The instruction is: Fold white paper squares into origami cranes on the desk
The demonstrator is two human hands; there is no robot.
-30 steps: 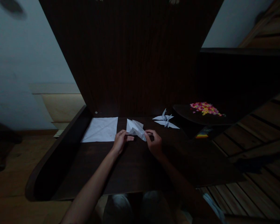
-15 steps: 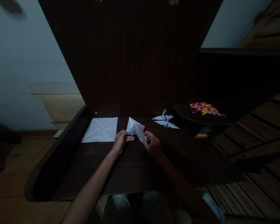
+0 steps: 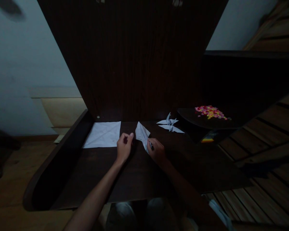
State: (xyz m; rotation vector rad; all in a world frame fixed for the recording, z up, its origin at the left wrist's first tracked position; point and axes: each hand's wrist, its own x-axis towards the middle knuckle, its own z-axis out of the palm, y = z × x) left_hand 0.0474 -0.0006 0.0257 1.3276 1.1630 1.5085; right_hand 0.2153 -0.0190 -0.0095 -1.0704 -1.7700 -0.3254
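Note:
A partly folded white sheet of origami paper (image 3: 141, 132) stands tilted above the dark tabletop, its top fanned and its lower end narrow. My right hand (image 3: 157, 150) pinches that lower end between thumb and fingers. Just left of the paper, my left hand (image 3: 124, 147) is closed with curled fingers and does not touch it; nothing shows in its grip. To the right lie two folded white paper cranes (image 3: 171, 128), close together. A flat, creased white paper sheet (image 3: 102, 134) rests to the left of my left hand.
Small pink, red and yellow pieces (image 3: 210, 112) are heaped on a dark corner shelf (image 3: 189, 116) at right. Beneath it is a small rainbow-coloured item (image 3: 208, 138). A raised side board (image 3: 56, 160) bounds the desk (image 3: 91, 173) on the left; a tall dark panel (image 3: 135, 64) stands behind.
My left hand has come off the folded paper and its fingers have curled. The paper has turned and narrowed in my right hand, which keeps its hold.

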